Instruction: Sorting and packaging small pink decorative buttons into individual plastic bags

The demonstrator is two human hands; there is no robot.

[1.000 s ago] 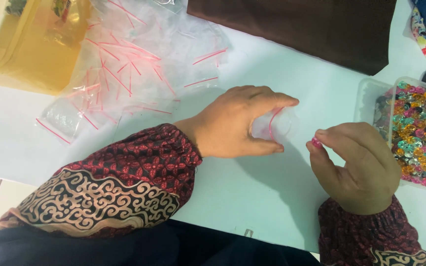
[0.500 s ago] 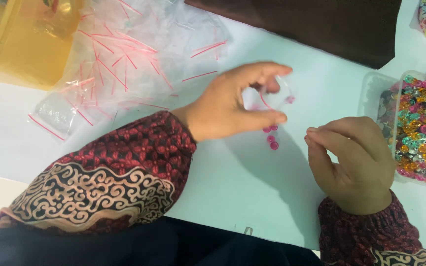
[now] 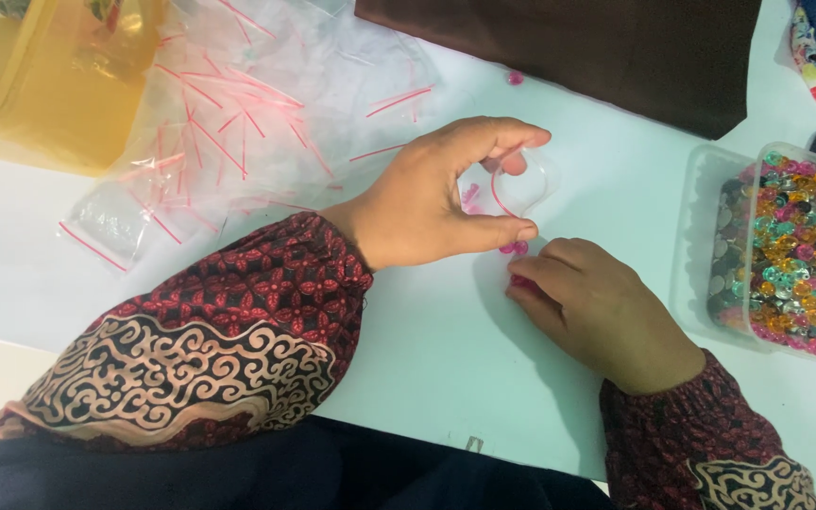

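Left hand (image 3: pixel 436 203): forearm across the desk (image 3: pixel 427 349) from the left, thumb and forefinger curled into a ring, pinching a small clear zip bag (image 3: pixel 512 184) by its red-lined mouth and holding it open just above the desk. Right hand (image 3: pixel 597 307): knuckles up, fingertips bunched on the desk just below the bag, over pink beads (image 3: pixel 514 248); at least two show, the rest hidden. One clear tub of mixed coloured beads (image 3: pixel 795 246) sits at right. One pile of spare zip bags (image 3: pixel 238 113) lies upper left, uncountable.
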